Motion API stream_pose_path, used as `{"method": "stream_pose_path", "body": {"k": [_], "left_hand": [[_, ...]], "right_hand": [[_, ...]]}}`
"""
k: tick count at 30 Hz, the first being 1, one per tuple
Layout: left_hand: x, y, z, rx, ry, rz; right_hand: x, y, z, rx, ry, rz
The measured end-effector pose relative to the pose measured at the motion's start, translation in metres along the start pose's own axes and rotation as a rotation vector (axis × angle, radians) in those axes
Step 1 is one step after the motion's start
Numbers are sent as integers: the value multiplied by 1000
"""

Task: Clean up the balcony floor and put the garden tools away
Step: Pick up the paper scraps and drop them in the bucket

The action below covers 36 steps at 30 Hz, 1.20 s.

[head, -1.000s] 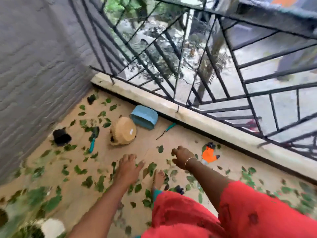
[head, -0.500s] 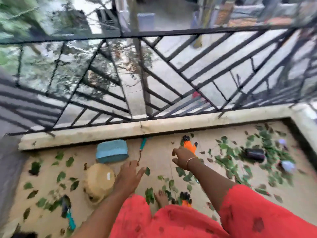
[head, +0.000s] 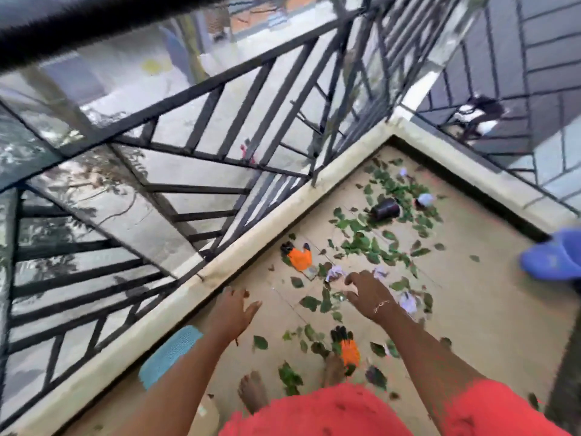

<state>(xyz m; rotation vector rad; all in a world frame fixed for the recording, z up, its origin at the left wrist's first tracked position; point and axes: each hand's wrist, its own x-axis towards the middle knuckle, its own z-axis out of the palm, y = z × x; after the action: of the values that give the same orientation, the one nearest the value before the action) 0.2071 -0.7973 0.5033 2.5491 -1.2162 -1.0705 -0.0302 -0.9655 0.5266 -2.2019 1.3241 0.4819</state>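
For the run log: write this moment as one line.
left hand open | right hand open | scattered green leaves, orange-and-black glove on beige floor

**View swings right to the balcony corner**

The head has turned right. A black pot (head: 385,209) among leaves (head: 361,243) now shows at 1 o'clock, and a blue object (head: 553,259) has entered at 3 o'clock. The blue basket (head: 169,354) has slid to 7 o'clock, behind the left forearm. The right hand (head: 367,289), fisted before, now spreads its fingers.

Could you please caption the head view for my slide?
Open left hand and right hand hover over leaf-strewn balcony floor.
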Motion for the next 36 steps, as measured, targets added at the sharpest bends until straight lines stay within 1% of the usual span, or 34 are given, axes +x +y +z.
{"method": "stream_pose_path", "body": {"k": [3, 6, 11, 14, 16, 18, 20, 22, 23, 26, 28, 30, 33, 36], "left_hand": [[22, 33, 0, -60, -23, -13], [43, 74, 5, -180, -18, -55], [67, 137, 20, -389, 39, -78], [84, 155, 36, -503, 67, -167], [98, 161, 49, -625, 86, -268], [114, 160, 74, -681, 63, -370], [135, 153, 114, -631, 3, -397], [161, 146, 160, -663, -7, -445], [172, 147, 177, -727, -12, -494], [204, 147, 243, -1019, -31, -682], [225, 138, 291, -1092, -43, -666], [246, 119, 336, -1077, 32, -619], [272, 82, 401, -992, 107, -538], [291, 50, 452, -843, 150, -411]], "right_hand": [[-11, 23, 3, 54, 12, 73], [-15, 54, 1, 59, -3, 119], [6, 108, -8, 122, -15, 170], [27, 131, -5, 147, -59, 177], [42, 142, 1, 171, -76, 203], [64, 151, 13, 193, -85, 227], [92, 162, 31, 193, -96, 235], [124, 172, 59, 200, -107, 234], [142, 177, 75, 207, -103, 230], [197, 194, 132, 206, -94, 218], [230, 207, 174, 195, -103, 211], [264, 224, 213, 198, -102, 189], [313, 250, 264, 191, -88, 184], [353, 276, 316, 141, -123, 179]]}}
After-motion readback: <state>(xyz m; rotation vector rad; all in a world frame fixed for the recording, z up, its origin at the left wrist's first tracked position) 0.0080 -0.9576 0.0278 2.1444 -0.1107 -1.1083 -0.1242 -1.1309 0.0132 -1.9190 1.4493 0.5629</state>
